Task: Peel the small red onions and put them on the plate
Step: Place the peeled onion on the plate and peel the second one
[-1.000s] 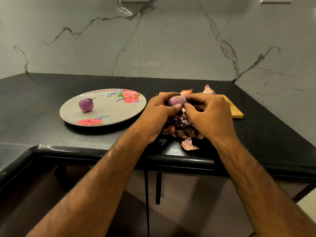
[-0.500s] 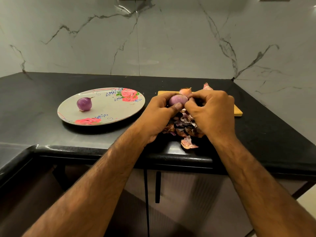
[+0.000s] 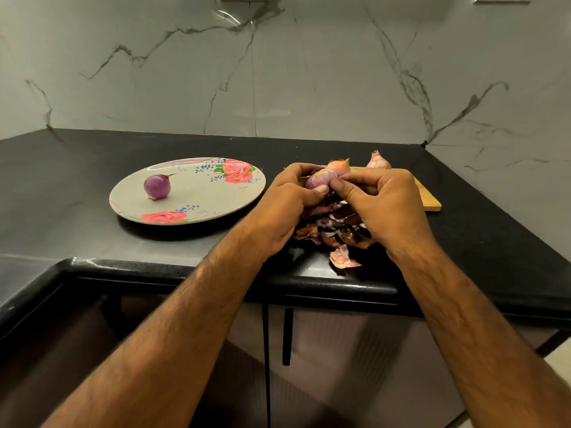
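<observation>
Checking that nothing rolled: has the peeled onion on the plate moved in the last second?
No. The peeled onion sits at the same spot on the plate, left of the far rose print, with the same gap to the left rim.

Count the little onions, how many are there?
4. A peeled onion on the plate; a held onion between the left hand and right hand; two unpeeled onions on the wooden board. Others may hide behind the hands.

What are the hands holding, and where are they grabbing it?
A small round purple onion: the left hand grips its left side, the right hand pinches its right end.
</observation>
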